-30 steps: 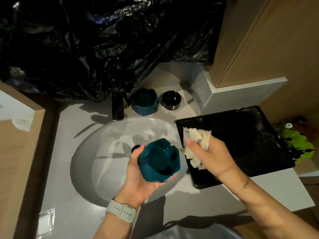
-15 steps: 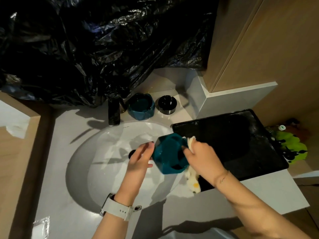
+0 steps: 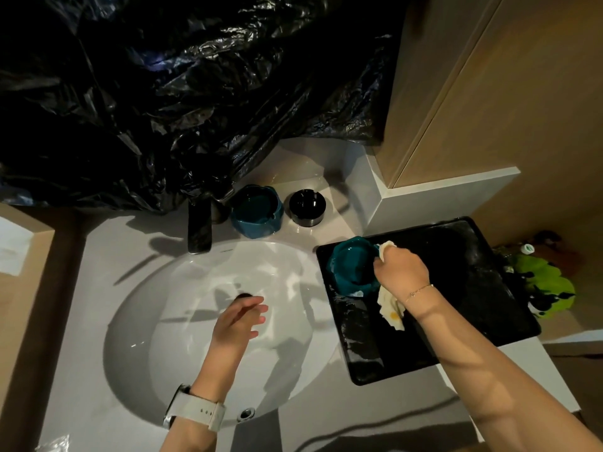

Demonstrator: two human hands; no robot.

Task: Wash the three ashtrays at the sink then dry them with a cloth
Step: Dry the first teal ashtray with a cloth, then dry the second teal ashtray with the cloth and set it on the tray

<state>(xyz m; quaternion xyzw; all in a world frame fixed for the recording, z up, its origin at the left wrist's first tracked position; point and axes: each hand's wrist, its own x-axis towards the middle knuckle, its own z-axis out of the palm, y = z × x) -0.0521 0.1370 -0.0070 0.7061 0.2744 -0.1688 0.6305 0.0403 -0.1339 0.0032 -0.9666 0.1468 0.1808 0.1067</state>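
Observation:
A teal ashtray sits on the near left corner of the black tray, to the right of the sink. My right hand grips its right rim together with a pale cloth that hangs below my wrist. My left hand hovers over the white sink basin with relaxed fingers and holds nothing. A second teal ashtray and a small black ashtray stand on the counter behind the basin.
A dark faucet rises at the basin's back edge. Black plastic sheeting covers the wall behind. A wooden cabinet stands at the right, with green and dark items beyond the tray.
The teal ashtray passed from my left hand to my right, which moved it from over the basin onto the black tray. My left hand let go and stayed over the sink.

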